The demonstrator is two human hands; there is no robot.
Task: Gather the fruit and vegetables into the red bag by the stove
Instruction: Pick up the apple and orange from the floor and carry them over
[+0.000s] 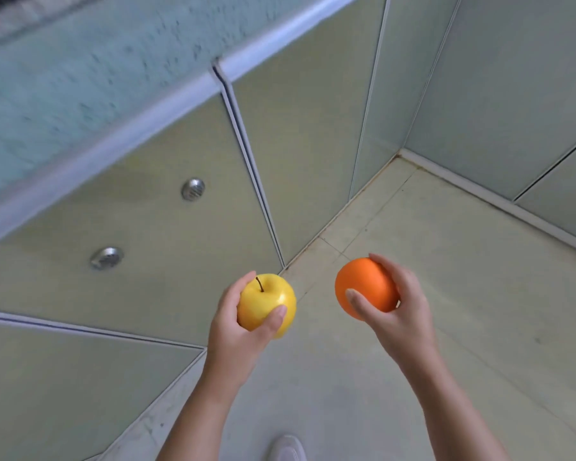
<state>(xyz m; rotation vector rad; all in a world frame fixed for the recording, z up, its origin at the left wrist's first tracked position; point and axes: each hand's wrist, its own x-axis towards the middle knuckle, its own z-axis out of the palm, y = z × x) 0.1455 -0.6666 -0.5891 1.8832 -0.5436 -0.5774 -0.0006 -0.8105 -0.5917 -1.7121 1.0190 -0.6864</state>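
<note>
Closest in, at the bottom edge of the view, the toe of a pale shoe [286, 449] stands on the tiled floor [479, 294], with two bare forearms reaching forward above it. The left hand [233, 331] curls its fingers and thumb round a yellow apple [266, 304], stem up, the thumb lying across the near face of the fruit. Just beside it, apart and not touching, the right hand [399, 314] grips an orange [366, 287], thumb across the front and fingers wrapped behind. Both fruits hang in the air over the floor, close to the foot of the cabinet doors [147, 227]. Farther off, two round metal knobs [193, 189] sit on one door. Above them runs the front edge of the blurred desk [64, 94].
</note>
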